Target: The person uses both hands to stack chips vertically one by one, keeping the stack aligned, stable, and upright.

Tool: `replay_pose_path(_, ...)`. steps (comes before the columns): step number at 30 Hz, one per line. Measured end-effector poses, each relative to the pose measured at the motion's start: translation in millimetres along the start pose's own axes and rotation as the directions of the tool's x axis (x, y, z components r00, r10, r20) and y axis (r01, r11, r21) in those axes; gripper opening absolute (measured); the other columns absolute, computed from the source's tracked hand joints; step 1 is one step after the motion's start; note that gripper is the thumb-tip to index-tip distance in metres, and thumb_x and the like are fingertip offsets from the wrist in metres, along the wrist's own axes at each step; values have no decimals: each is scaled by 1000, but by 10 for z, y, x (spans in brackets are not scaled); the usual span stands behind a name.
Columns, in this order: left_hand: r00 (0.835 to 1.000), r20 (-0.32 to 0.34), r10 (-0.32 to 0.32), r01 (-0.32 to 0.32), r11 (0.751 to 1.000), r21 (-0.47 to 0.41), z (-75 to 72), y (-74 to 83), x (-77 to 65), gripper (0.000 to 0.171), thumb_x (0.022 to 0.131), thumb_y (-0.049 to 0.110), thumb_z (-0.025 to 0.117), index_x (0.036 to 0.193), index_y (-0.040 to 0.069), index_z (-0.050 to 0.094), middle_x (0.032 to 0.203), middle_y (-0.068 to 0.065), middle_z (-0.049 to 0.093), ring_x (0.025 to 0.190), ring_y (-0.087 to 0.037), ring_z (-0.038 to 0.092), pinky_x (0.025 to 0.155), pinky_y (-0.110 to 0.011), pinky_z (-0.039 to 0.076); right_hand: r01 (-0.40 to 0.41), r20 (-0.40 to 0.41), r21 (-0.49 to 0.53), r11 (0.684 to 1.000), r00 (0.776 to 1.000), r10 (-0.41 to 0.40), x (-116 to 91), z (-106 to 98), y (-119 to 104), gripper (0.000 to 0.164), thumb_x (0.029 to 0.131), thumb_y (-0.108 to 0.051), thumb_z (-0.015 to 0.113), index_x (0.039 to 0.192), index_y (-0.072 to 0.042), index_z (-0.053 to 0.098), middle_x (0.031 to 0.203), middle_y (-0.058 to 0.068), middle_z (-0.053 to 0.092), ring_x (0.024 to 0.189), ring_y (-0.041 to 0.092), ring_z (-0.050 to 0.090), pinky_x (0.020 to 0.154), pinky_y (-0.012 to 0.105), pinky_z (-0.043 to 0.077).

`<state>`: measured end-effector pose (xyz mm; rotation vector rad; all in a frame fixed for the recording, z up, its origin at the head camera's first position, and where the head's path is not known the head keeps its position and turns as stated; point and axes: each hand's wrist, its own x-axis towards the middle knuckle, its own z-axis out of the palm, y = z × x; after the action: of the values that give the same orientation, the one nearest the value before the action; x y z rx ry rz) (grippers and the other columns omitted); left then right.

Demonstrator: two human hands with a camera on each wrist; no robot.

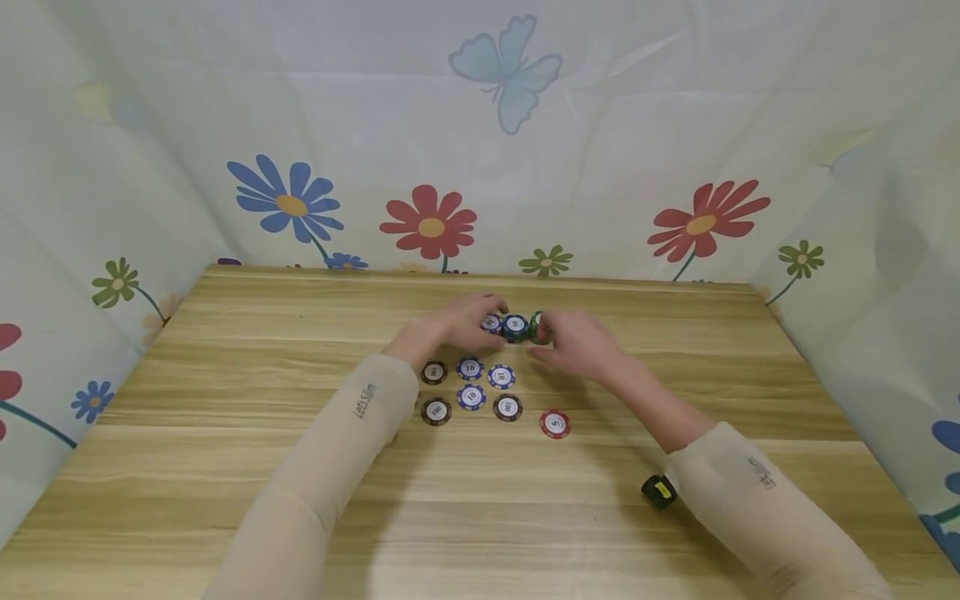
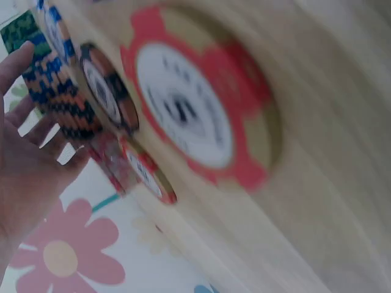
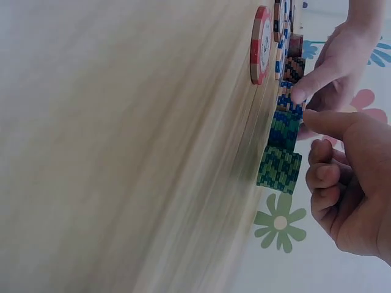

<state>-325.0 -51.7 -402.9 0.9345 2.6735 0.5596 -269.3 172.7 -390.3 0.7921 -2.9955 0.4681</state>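
Note:
Several poker chip stacks stand in a row near the table's back: a green stack (image 3: 280,170), a blue-green stack (image 3: 285,129), then blue, black and red ones. My left hand (image 1: 467,323) reaches about the row, its fingers spread in the left wrist view and its thumb at the blue stack (image 3: 285,91). Beside the green end is my right hand (image 3: 366,183), forefinger extended and other fingers loosely curled, nothing visible in them. Single chips lie flat in front: blue ones marked 10 (image 1: 472,397), black ones marked 100 (image 1: 507,407), and a red 5 chip (image 1: 555,424).
The wooden table (image 1: 225,467) meets a floral curtain (image 1: 600,150) at its back and sides. A small black item with a yellow mark (image 1: 659,492) is beside the right sleeve (image 1: 765,508). The left sleeve (image 1: 330,467) passes left of the flat chips.

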Motion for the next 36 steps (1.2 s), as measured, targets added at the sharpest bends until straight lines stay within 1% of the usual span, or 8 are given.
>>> replay_pose_path(5,1000,4,-27,27,999,-38,-69,-123,-103,61,99,34,68,150,7,47,150,-14,46,134,-28,47,112,-43,37,7,79,-29,1000,997,-5,-109,-22,8,23,90,-28,81,84,-12,66,68,-2,59,59,15,52,55,32,43)
replay_pose_path(10,998,-11,-54,53,995,-83,-149,-258,-266,62,99,34,69,150,7,46,147,-14,46,130,-28,48,110,-45,39,42,142,-61,997,989,-33,-195,-31,13,21,92,-27,79,83,-13,66,69,-3,59,61,14,52,57,31,43)
replay_pose_path(15,993,-6,-119,118,986,-122,-249,-442,-451,58,96,31,72,143,5,50,141,-16,48,127,-31,49,108,-47,41,49,222,-57,997,974,-35,-300,-54,10,19,94,-26,76,84,-14,65,70,-4,59,61,14,53,58,31,45)
replay_pose_path(18,992,7,-128,128,983,-131,-289,-550,-532,57,93,30,74,138,2,51,136,-18,53,123,-33,50,106,-48,42,31,260,-42,999,965,-19,-357,-61,13,19,94,-27,76,84,-16,65,70,-5,59,62,13,53,58,31,45)
replay_pose_path(21,993,20,-117,119,982,-146,-315,-629,-592,54,91,25,76,133,0,53,130,-19,56,119,-34,52,104,-49,43,25,270,-23,999,963,-18,-399,-69,14,19,94,-28,76,83,-17,65,70,-6,60,62,13,53,59,31,45)
replay_pose_path(27,994,20,-105,107,983,-150,-331,-697,-685,43,91,19,76,125,-1,58,121,-17,59,112,-33,54,100,-48,45,44,269,-5,999,962,-41,-462,-64,40,18,94,-28,77,84,-18,66,68,-8,59,60,11,52,57,30,44)
replay_pose_path(31,992,13,-128,128,982,-140,-310,-709,-696,42,92,24,77,123,3,61,120,-13,60,109,-30,54,98,-46,46,48,273,-8,999,961,-44,-507,-51,46,20,94,-31,77,84,-19,66,67,-8,57,59,10,50,56,30,42)
replay_pose_path(36,989,-6,-150,149,985,-89,-268,-687,-696,42,92,30,78,122,6,62,121,-11,61,109,-29,53,99,-44,46,75,287,-28,997,956,-64,-554,-46,32,24,92,-37,79,87,-18,65,65,-8,55,57,9,48,54,28,38)
